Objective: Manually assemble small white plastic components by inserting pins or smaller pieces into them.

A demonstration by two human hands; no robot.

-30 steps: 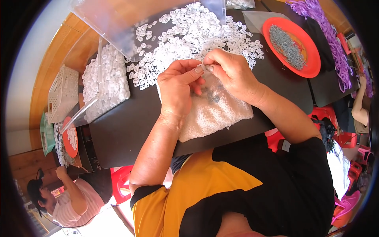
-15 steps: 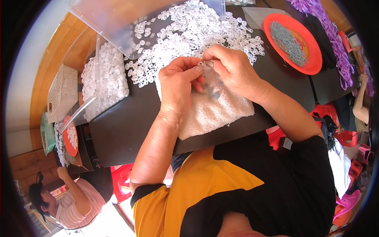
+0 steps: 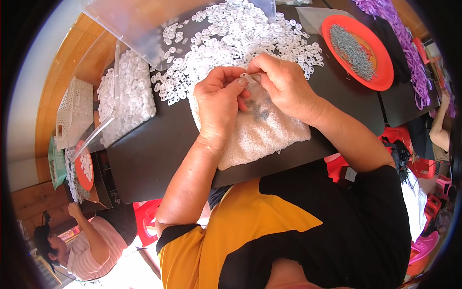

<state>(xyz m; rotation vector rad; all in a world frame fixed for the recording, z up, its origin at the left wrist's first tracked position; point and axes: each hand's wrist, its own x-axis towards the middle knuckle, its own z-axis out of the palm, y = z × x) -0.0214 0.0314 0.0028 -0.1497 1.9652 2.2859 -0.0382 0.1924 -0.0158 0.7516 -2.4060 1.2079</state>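
Surface: dark bench (image 3: 159, 159), with a wooden floor showing beyond its far left edge.
Towel: a white towel (image 3: 269, 135) lies flat on the bench just in front of the person, under both hands.
Left hand: the left hand (image 3: 221, 98) is closed in a pinch, thumb and fingertips pressed on a small white plastic piece (image 3: 249, 78) held above the towel.
Right hand: the right hand (image 3: 284, 82) is closed too, its fingertips meeting the left hand's at the same white piece, so both grip it together.
Grey bits: a few small grey metal parts (image 3: 260, 111) lie on the towel right below the hands.
Heap: a wide heap of white plastic rings (image 3: 231, 33) is spread on the bench just behind the hands.
Clear tubs: a clear plastic tub (image 3: 126, 96) on the left holds more white rings; another clear container (image 3: 139, 24) is tilted above the heap.
Red plate: a red plate (image 3: 380, 72) with grey metal clips sits on the right, well apart from the hands.
Purple strips: purple bands (image 3: 409, 43) lie beyond the plate.
Nearby: another person (image 3: 86, 245) in a pink striped top works at lower left.
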